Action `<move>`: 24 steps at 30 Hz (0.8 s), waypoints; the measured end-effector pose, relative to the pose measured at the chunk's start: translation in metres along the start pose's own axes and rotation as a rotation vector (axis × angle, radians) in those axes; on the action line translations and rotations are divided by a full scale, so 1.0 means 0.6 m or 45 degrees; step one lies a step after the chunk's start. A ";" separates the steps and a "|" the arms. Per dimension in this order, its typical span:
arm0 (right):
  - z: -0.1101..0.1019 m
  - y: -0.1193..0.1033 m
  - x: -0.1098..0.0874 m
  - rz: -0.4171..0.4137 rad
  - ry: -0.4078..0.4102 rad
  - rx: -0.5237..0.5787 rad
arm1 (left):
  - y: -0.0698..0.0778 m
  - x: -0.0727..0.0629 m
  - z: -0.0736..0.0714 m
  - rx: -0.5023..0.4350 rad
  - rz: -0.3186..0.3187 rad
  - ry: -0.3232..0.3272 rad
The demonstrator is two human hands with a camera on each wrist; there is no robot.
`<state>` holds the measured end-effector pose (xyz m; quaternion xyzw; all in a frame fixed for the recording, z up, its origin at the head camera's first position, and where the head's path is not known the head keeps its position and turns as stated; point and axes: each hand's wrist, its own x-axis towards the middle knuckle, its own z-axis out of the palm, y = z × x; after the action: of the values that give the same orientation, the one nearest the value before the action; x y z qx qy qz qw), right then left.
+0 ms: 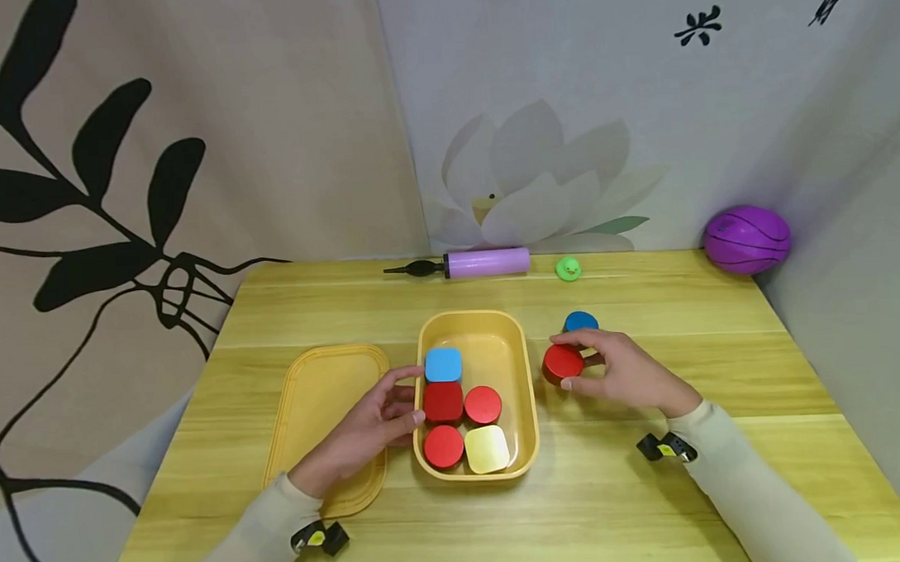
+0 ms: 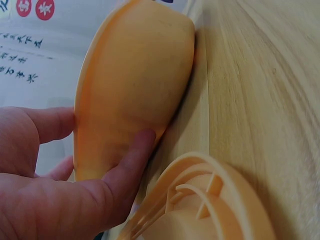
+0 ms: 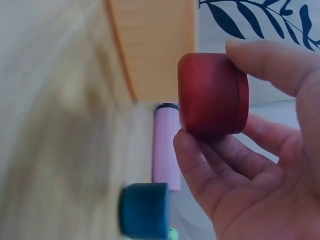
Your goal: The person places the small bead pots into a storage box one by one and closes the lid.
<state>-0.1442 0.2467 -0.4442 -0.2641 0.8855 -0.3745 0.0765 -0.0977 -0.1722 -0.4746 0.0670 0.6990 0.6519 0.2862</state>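
Observation:
My right hand holds a small red round tin between thumb and fingertips, right of the yellow plastic box. A seam runs round one end of the tin. Just beyond that hand is a blue round tin, partly covered by it in the head view. My left hand touches the box's left rim and outer wall. Inside the box are a blue square tin, a red square tin, two red round tins and a gold square tin.
A yellow lid lies left of the box, under my left hand and forearm. Along the back edge are a purple hand pump, a green rubber duck and a purple ball. A printed curtain hangs behind the table.

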 end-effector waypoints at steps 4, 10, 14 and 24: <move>-0.013 -0.008 0.006 -0.018 0.034 0.017 | -0.001 0.000 0.000 -0.011 0.008 -0.006; -0.017 -0.023 0.023 -0.068 0.040 0.031 | -0.004 0.000 -0.003 -0.014 0.023 -0.012; -0.015 -0.036 0.041 -0.092 0.046 0.038 | -0.004 0.001 -0.004 -0.021 0.020 -0.009; 0.001 -0.073 0.103 -0.120 0.005 0.043 | -0.001 -0.002 -0.002 -0.031 0.003 -0.014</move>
<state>-0.1785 0.1885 -0.4100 -0.3034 0.8659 -0.3930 0.0617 -0.0970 -0.1736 -0.4750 0.0680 0.6893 0.6605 0.2900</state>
